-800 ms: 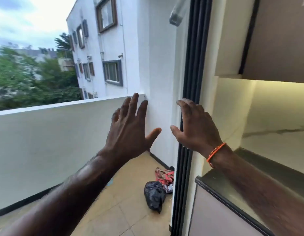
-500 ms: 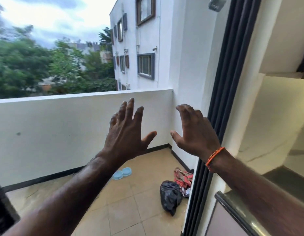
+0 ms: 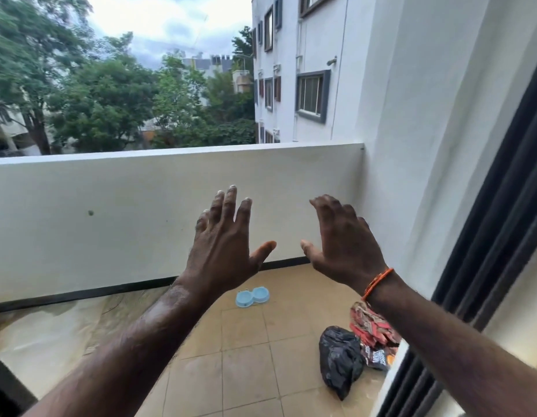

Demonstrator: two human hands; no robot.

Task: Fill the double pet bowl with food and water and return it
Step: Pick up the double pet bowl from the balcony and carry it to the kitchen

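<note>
View has swung left since the earlier frame; more balcony floor shows. Left hand (image 3: 222, 245) and right hand (image 3: 345, 245) both spread, empty. Light-blue plastic double pet bowl (image 3: 252, 297) sits on tiled floor (image 3: 246, 356) near the parapet. Step: fetching. Next: crouch, grab bowl.

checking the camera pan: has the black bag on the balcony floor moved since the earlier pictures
No. The black bag lies beside the red cloth by the door track, as before; only the view turned.

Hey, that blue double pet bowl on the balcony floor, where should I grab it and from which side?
Probably from above, at the narrow waist between the two cups of the double pet bowl. It lies flat on the tiled floor, cups side by side, with nothing touching it.
</note>
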